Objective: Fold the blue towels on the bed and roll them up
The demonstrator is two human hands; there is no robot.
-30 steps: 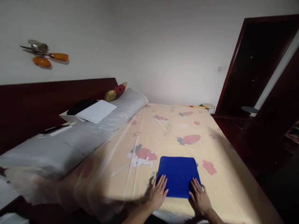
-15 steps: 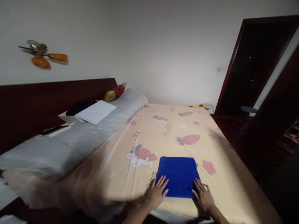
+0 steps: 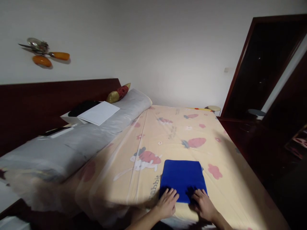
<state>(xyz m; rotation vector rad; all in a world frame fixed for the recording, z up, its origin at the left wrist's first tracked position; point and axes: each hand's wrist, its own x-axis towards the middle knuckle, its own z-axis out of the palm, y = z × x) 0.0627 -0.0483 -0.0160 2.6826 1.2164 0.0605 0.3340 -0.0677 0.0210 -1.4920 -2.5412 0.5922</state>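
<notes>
A flat, roughly square blue folded cloth [image 3: 183, 175] lies on the bed near its front edge. My left hand [image 3: 168, 203] rests on the cloth's near left corner, fingers slightly bent and a little apart. At the near right part, my right hand [image 3: 203, 204] has its fingers curled together on the cloth by the near edge, with a dark shadow beside the fingertips. The underside of the right fingers is hidden.
The bed sheet [image 3: 168, 140] is pale yellow with carrot and rabbit prints. Along the dark headboard [image 3: 59, 92] runs a grey bolster [image 3: 79, 143], bearing a white board [image 3: 99, 113] and a red-gold cushion [image 3: 118, 93]. Stools [image 3: 214, 108] stand beyond the far right.
Both hands have moved inward over the cloth, the right one further. Their fingers, stretched out before, are now more bent. The cloth stays in place.
</notes>
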